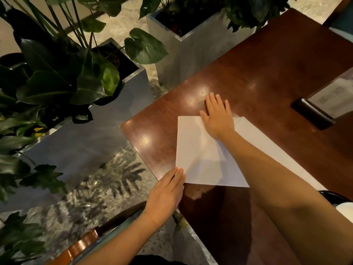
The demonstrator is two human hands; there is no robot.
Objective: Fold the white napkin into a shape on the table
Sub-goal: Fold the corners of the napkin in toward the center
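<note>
The white napkin [198, 152] lies flat on the dark wooden table [267, 77], folded into a shape with a straight left edge and a long slanted right edge. My right hand [217, 116] rests flat, palm down, across the napkin's far edge, its fingers reaching onto the wood. My left hand [166, 192] lies flat with fingers together, the fingertips touching the napkin's near left corner at the table's edge. Neither hand grips the cloth. My right forearm hides part of the napkin's right side.
Grey square planters [191, 48] with large green leaves [63, 77] stand beyond the table's left edge. A menu stand on a dark base [315, 113] sits at the table's right. A dark bowl rim [336, 197] shows at far right. A chair back [82, 243] is below left.
</note>
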